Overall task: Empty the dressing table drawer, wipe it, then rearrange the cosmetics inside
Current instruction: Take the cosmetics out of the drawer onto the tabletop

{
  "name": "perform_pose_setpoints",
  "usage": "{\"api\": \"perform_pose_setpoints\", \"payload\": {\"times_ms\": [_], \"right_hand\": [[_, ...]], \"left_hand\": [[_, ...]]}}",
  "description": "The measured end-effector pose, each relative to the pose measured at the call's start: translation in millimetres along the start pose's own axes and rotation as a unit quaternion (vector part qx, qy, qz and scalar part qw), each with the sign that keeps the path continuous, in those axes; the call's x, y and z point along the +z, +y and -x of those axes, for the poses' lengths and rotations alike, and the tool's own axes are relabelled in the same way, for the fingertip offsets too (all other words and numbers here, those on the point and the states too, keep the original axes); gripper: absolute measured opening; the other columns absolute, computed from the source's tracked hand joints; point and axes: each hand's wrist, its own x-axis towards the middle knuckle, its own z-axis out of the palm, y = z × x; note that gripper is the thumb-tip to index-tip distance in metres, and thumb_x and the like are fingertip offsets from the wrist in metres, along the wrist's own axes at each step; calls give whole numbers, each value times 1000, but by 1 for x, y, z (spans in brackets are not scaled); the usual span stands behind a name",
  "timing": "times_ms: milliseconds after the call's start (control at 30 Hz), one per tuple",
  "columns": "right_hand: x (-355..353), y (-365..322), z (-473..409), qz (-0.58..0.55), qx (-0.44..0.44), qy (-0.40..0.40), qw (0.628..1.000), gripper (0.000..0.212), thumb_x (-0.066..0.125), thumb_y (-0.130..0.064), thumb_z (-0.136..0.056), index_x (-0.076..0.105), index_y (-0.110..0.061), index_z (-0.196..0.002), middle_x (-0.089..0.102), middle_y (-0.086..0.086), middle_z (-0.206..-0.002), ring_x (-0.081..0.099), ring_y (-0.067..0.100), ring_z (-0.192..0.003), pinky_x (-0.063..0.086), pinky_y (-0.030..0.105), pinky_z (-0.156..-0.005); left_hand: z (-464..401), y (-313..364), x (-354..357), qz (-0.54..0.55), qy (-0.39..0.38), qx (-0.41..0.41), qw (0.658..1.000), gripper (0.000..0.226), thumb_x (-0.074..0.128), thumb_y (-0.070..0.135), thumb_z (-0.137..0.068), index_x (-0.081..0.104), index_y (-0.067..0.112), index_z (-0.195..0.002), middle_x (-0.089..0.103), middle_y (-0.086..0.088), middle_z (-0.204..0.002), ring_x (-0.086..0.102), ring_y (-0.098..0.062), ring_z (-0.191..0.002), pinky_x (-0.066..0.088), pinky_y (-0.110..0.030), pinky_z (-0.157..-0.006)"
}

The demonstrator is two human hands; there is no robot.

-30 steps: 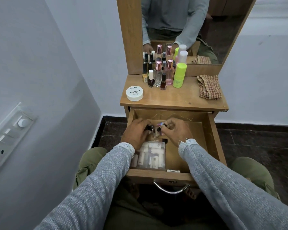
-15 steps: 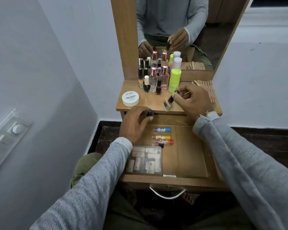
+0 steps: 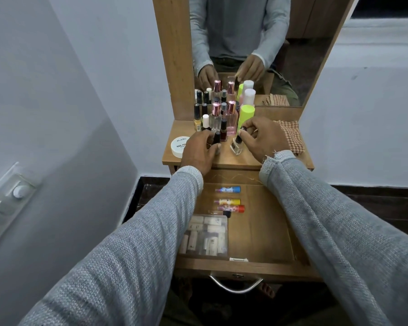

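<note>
1. Inside the open drawer (image 3: 264, 234), three lip-balm sticks (image 3: 229, 201) and a clear plastic box (image 3: 206, 234) of small tubes are seen.
2. On the tabletop (image 3: 243, 158), a dark nail-polish bottle (image 3: 216, 138) is gripped by the left hand (image 3: 198, 151).
3. A clear nail-polish bottle (image 3: 237, 145) is pinched at its cap by the right hand (image 3: 264, 140).
4. The white jar (image 3: 178, 145) is partly hidden.

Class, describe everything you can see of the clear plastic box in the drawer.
The clear plastic box is a squarish, see-through case with a translucent lid, seemingly closed. It lies flat in the front left corner of the open drawer, packed with small pale tubes and bottles lying on their sides. Neither hand touches it; the left sleeve passes over its left edge.
</note>
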Motion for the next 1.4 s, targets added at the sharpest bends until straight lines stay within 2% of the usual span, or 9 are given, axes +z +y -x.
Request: {"api": "perform_pose_setpoints", "payload": {"times_ms": [167,300,400,600,700,833,900,1167,1400], "right_hand": [[11,6,3,-6,18,-8,1000,28,66,-30,-83,65,-14,-105,66,2,-87,61,18,-78,54,39,-74],[24,12,15,-15,45,-26,999,36,70,-31,-80,61,-12,-109,65,5,-96,57,16,-82,53,38,-76],[29,13,23,-38,70,-44,996,38,74,-28,-79,60,-14,-111,64,1,-92,58,16,-81,54,37,-77],[39,14,19,-52,103,-26,993,26,70,-24,-80,60,-16,-103,66,2,-86,62,21,-78,55,42,-76],[43,16,16,-49,111,-21,992,23,68,-26,-81,60,-16,-101,66,3,-86,62,22,-79,54,42,-76],[46,13,11,-30,121,-28,992,36,70,-36,-79,61,-14,-107,67,3,-97,61,20,-89,52,37,-80],[46,12,8,-24,125,-32,991,36,71,-35,-80,62,-14,-107,67,3,-99,61,20,-89,52,37,-80],[48,19,2,-69,144,-18,987,23,75,-25,-77,67,-16,-97,68,-1,-89,62,17,-80,53,37,-79],[52,23,0,-106,164,9,981,23,77,-23,-73,59,-24,-87,66,-8,-83,63,14,-78,54,41,-78]], "left_hand": [[4,-2,6,25,7,-27,999,31,68,23,-88,61,12,-116,67,-5,-109,60,-18,-96,52,-34,-88],[8,-7,10,31,4,-28,999,40,73,21,-84,61,11,-121,67,-5,-110,62,-20,-100,52,-39,-92],[6,-7,15,3,9,-33,999,40,72,19,-84,62,11,-122,66,-7,-111,61,-22,-102,51,-40,-93],[2,-4,20,-63,30,-35,997,36,66,21,-89,61,12,-124,65,-7,-112,58,-22,-103,45,-31,-88],[0,0,20,-80,28,-41,996,31,64,21,-90,62,13,-120,65,-7,-111,59,-24,-102,45,-31,-85],[-3,5,20,-92,23,-55,994,24,62,19,-91,61,11,-114,66,-9,-108,60,-28,-100,45,-35,-82],[-3,8,19,-91,25,-61,994,23,62,17,-91,60,11,-113,67,-10,-107,61,-29,-100,46,-36,-81],[-6,14,22,-81,25,-98,992,23,60,19,-93,56,11,-114,68,-12,-106,63,-31,-99,51,-40,-82],[-8,15,23,-65,26,-116,991,26,59,18,-93,50,12,-117,67,-13,-105,62,-33,-97,49,-41,-80]]}}
